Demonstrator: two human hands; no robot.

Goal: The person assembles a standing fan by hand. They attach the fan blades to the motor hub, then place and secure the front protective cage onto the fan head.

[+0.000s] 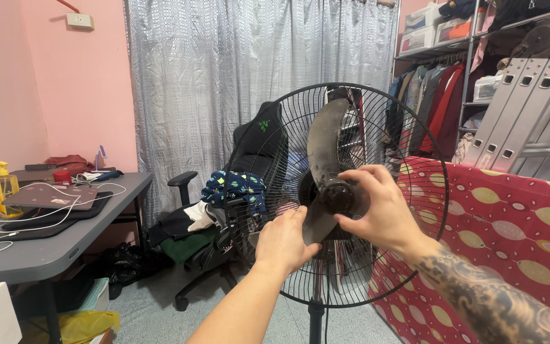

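The pedestal fan (335, 191) stood at the centre of the frame, its front guard off, the hub facing me and the rear wire cage (415, 153) ringing the blades. One dusty blade (324, 143) ran its long axis straight up from the hub toward the top of the cage; another slanted down behind my left hand. My right hand (377, 207) was clenched around the round black hub cap (338, 195), thumb above and fingers wrapped about its right side. My left hand (284, 239) was curled against the lower blade (313, 226), fingertips pressing its edge, just below and left of the hub.

The cage's right rim nearly touched the red patterned mattress (510, 229) leaning at the right of the frame. Its left rim overlapped the black chair (249, 165) piled with clothes. Further left stood the grey desk (52, 245), well apart, with bare floor between it and the fan's pole (315, 322).
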